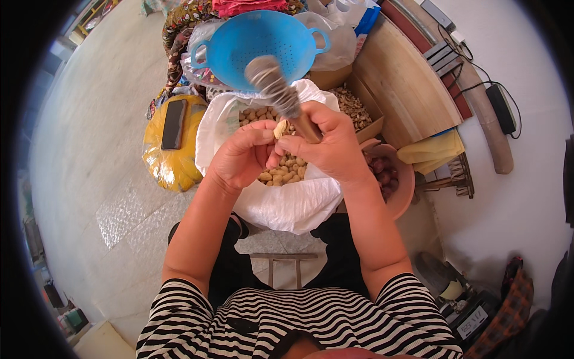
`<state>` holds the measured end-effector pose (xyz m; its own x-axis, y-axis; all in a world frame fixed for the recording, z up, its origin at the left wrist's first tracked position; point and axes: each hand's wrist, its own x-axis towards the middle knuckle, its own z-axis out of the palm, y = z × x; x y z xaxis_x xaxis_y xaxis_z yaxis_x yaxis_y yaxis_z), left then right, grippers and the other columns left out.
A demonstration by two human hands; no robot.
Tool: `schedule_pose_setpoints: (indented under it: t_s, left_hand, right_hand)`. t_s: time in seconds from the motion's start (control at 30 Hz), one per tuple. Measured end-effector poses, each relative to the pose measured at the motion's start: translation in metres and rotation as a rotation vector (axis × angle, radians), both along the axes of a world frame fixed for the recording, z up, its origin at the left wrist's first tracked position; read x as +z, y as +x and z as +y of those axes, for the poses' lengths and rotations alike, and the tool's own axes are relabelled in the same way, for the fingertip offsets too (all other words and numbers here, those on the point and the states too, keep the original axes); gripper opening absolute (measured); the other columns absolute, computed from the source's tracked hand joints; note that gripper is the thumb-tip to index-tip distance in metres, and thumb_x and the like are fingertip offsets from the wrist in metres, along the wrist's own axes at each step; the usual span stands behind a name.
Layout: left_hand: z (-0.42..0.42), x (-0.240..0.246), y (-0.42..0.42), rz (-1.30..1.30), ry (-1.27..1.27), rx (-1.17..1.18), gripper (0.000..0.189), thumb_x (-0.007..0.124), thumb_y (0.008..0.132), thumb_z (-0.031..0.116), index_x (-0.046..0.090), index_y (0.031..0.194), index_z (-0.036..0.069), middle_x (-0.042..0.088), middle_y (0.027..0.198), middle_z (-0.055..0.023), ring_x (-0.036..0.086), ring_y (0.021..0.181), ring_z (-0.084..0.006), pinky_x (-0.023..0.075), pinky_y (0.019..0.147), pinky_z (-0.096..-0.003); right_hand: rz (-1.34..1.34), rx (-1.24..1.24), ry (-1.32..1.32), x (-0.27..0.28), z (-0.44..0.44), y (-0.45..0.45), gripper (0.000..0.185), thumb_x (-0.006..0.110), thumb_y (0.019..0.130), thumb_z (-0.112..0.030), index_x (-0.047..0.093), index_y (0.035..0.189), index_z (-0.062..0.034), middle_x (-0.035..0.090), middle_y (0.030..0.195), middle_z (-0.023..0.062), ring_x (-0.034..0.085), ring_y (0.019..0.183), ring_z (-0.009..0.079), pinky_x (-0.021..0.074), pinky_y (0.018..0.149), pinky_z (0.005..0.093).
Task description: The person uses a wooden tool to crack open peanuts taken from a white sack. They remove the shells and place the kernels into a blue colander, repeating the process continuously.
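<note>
A peanut [281,129] in its shell, which looks split, is pinched between the thumbs and fingers of my left hand [246,155] and my right hand [329,143]. My right hand also holds the wooden handle of a mallet-like tool [273,85], its head wrapped in cord or wire and pointing up and away. Both hands are above an open white woven sack [287,206] of unshelled peanuts [282,174]. Beyond the sack stands a blue plastic colander [251,40] with two handles; its contents, if any, cannot be made out. A cardboard box [370,130] of empty-looking shells [352,107] is behind my right hand.
At the left, a smartphone [173,124] lies on a yellow, plastic-wrapped bundle [157,166]. A pink basin [406,193] of red onions or similar stands right of the sack. A wooden board [403,80] leans at the right, near a power adapter [500,109] and cables.
</note>
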<state>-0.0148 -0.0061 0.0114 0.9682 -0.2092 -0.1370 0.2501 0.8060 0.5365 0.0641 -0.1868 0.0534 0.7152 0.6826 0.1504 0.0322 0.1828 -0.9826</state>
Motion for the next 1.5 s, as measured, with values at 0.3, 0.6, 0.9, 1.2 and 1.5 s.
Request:
schedule_pose_setpoints:
  t_s: [0.3,0.6,0.9,1.2,1.5]
  left_hand:
    - [-0.012,0.005,-0.002,0.054,0.532,0.247,0.033,0.059,0.092,0.006,0.060,0.123,-0.002,0.068,0.108,-0.0127,0.069,0.093,-0.0208,0.0595,0.077,-0.0331]
    - [-0.018,-0.005,0.000,0.049,0.327,0.230,0.025,0.060,0.099,0.019,0.063,0.115,-0.001,0.069,0.110,-0.0121,0.069,0.098,-0.0217,0.0583,0.088,-0.0377]
    - [-0.018,0.000,0.002,0.095,0.013,0.205,0.025,0.054,0.101,0.013,0.058,0.120,-0.003,0.067,0.111,-0.0121,0.068,0.099,-0.0195,0.0580,0.090,-0.0331]
    - [-0.012,-0.024,0.006,0.178,-0.460,0.090,0.025,0.045,0.101,0.009,0.055,0.119,-0.006,0.064,0.107,-0.0136,0.066,0.101,-0.0236,0.0582,0.087,-0.0346]
    - [-0.025,-0.036,-0.002,0.170,-0.181,0.184,0.024,0.054,0.100,0.021,0.060,0.114,0.002,0.064,0.112,-0.0094,0.065,0.103,-0.0225,0.0557,0.092,-0.0378]
  right_hand:
    - [-0.622,-0.235,-0.322,-0.012,0.003,-0.004,0.018,0.075,0.080,-0.009,0.067,0.094,-0.0036,0.068,0.089,0.0089,0.068,0.076,0.0261,0.0535,0.067,0.0327]
    - [-0.428,-0.224,-0.406,-0.014,0.003,0.000,0.017,0.075,0.082,-0.016,0.070,0.095,-0.0063,0.068,0.086,0.0091,0.067,0.071,0.0237,0.0517,0.064,0.0330]
    - [-0.390,-0.167,-0.169,-0.018,-0.001,0.011,0.018,0.076,0.081,-0.003,0.068,0.098,-0.0048,0.063,0.081,0.0011,0.058,0.070,0.0098,0.0480,0.064,0.0269]
    - [-0.265,-0.172,-0.080,-0.015,0.000,0.006,0.025,0.076,0.078,0.001,0.067,0.101,-0.0033,0.069,0.086,0.0012,0.062,0.077,0.0085,0.0506,0.067,0.0253]
    - [-0.871,-0.224,-0.430,-0.018,0.003,0.004,0.016,0.073,0.068,-0.011,0.066,0.082,-0.0096,0.066,0.077,0.0056,0.065,0.071,0.0276,0.0514,0.060,0.0385]
